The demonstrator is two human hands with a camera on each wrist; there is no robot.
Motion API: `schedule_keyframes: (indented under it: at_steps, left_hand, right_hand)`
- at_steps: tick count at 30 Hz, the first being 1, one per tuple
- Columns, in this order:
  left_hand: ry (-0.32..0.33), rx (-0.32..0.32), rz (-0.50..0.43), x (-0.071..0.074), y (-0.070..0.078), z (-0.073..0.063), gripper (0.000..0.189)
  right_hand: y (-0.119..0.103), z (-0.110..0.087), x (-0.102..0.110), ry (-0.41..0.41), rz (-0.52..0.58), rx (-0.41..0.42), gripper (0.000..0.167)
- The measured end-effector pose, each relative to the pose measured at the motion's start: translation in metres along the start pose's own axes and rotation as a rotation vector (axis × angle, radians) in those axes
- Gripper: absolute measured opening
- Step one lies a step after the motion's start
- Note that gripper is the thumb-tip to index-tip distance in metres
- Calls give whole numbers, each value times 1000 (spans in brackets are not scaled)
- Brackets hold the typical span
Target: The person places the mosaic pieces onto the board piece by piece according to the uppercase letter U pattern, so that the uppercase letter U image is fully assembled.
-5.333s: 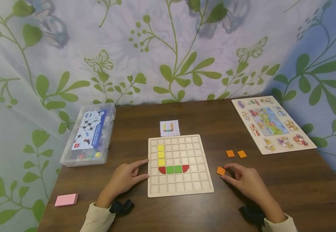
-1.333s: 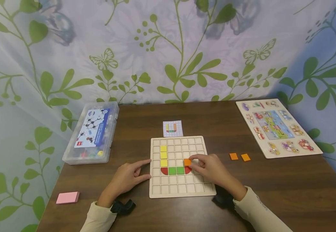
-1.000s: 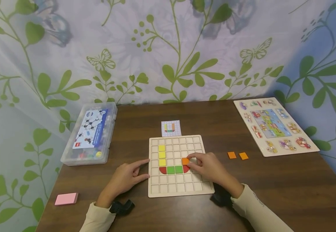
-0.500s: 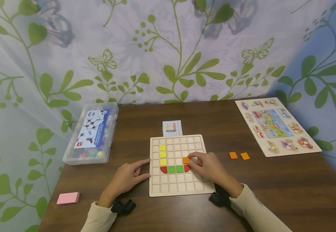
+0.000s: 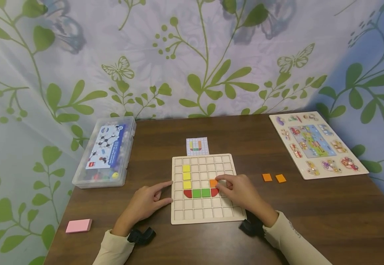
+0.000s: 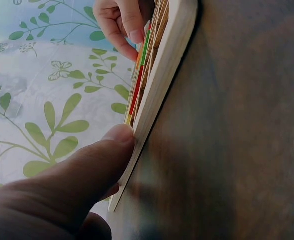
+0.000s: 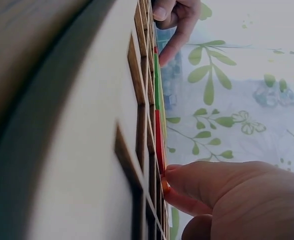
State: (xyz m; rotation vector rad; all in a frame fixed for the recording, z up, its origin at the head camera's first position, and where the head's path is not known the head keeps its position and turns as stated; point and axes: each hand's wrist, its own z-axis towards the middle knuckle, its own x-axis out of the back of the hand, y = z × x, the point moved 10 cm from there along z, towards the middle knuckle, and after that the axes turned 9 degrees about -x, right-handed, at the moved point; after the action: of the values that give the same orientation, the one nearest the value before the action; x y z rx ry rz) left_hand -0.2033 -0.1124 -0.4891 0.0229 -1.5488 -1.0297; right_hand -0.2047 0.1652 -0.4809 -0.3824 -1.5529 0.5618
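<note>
A wooden grid board (image 5: 208, 221) lies mid-table. Set in its cells are a column of yellow squares (image 5: 186, 176) and a row with green squares (image 5: 201, 193) between two red quarter-round pieces (image 5: 187, 193). My right hand (image 5: 241, 191) pinches an orange square tile (image 5: 213, 183) between thumb and index finger, at the cell just above the right red piece. The right wrist view shows the thumb (image 7: 187, 175) right at the board's surface with the tile's edge under it. My left hand (image 5: 140, 204) rests its extended thumb and index finger against the board's left edge.
Two more orange squares (image 5: 267, 177) lie right of the board. Behind it sits a small pattern card (image 5: 197, 146) showing a coloured U shape. A clear plastic case (image 5: 104, 152) stands left, a pink block (image 5: 78, 226) nearer, and a picture puzzle board (image 5: 317, 145) at right.
Over five seconds my right hand has carried the orange tile from the table leftward onto the board. In the last second it has barely shifted. The left hand keeps its place.
</note>
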Motion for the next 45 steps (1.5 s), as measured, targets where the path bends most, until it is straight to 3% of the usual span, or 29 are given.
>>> schedule_keyframes:
  at_steps: [7, 14, 19, 26, 30, 36, 45]
  left_hand:
    - [-2, 6, 6, 0, 0, 0, 56]
    - [-2, -1, 17, -1, 0, 0, 56]
    - [-4, 0, 16, -2, 0, 1, 56]
    - [-7, -6, 23, -2, 1, 2, 56]
    - [-2, -5, 33, -1, 0, 1, 56]
    - [2, -9, 36, 0, 1, 0, 56]
    - [0, -12, 23, -1, 0, 1, 56]
  right_hand:
    - [2, 0, 2, 19, 35, -12, 29]
    - [4, -4, 18, 77, 128, 34, 32]
    - [19, -8, 37, 135, 134, 22, 28]
    - [50, -20, 73, 284, 125, 14, 22]
    - [76, -31, 85, 339, 142, -45, 21]
    - [116, -56, 96, 376, 149, -199, 24]
    - [149, -76, 118, 470, 104, -365, 27]
